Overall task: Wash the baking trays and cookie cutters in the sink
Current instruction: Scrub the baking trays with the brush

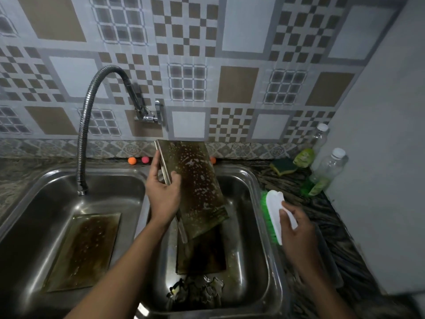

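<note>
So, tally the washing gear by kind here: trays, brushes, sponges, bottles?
Baking trays: 3 (held tray, left-basin tray, right-basin tray)
Scrub brush: 1
Sponge: 1
Bottles: 2 (back bottle, front bottle)
Total: 7

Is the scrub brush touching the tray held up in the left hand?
Apart. The head view shows the brush in the right hand over the sink's right rim, with bare basin visible between it and the raised tray.
</note>
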Demonstrator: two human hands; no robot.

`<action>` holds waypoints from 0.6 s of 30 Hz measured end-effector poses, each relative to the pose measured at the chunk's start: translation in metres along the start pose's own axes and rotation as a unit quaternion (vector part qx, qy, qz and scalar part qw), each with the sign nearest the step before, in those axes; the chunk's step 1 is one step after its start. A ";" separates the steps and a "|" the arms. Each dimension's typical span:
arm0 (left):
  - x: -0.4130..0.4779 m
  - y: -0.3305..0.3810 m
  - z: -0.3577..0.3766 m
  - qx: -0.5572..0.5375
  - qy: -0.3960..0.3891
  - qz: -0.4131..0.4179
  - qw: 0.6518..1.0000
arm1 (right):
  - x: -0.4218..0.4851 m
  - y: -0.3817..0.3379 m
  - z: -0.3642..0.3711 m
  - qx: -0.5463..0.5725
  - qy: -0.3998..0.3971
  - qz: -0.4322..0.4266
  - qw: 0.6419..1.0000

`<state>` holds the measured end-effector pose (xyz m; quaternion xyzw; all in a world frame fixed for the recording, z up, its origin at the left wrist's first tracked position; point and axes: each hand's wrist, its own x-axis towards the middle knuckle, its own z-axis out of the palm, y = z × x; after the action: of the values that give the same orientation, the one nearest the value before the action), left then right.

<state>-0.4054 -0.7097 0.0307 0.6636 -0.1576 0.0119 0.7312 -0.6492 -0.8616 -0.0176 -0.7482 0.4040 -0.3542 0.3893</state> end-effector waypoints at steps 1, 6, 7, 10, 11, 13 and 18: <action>-0.002 -0.001 0.000 0.000 -0.008 -0.001 1.000 | -0.001 0.010 -0.013 -0.031 0.001 0.002 1.000; -0.016 -0.004 0.001 0.010 -0.041 -0.010 0.999 | -0.023 0.052 -0.060 -0.143 -0.011 0.088 0.986; -0.019 -0.004 0.000 0.012 -0.046 -0.012 0.999 | -0.028 0.058 -0.063 -0.149 -0.017 0.097 0.984; -0.025 -0.007 -0.001 0.016 -0.055 -0.020 0.998 | -0.037 0.072 -0.066 -0.155 -0.035 0.111 0.981; -0.027 -0.005 -0.002 0.017 -0.057 -0.018 0.998 | -0.038 0.075 -0.066 -0.154 -0.037 0.110 0.981; -0.032 -0.003 -0.003 0.015 -0.061 -0.016 0.998 | -0.036 0.078 -0.066 -0.147 -0.040 0.114 0.982; -0.036 0.000 -0.007 0.017 -0.063 -0.018 0.998 | -0.037 0.088 -0.062 -0.146 -0.051 0.119 0.981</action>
<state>-0.4382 -0.6956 0.0210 0.6780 -0.1912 -0.0400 0.7086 -0.7462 -0.8803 -0.0741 -0.7609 0.5167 -0.2037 0.3355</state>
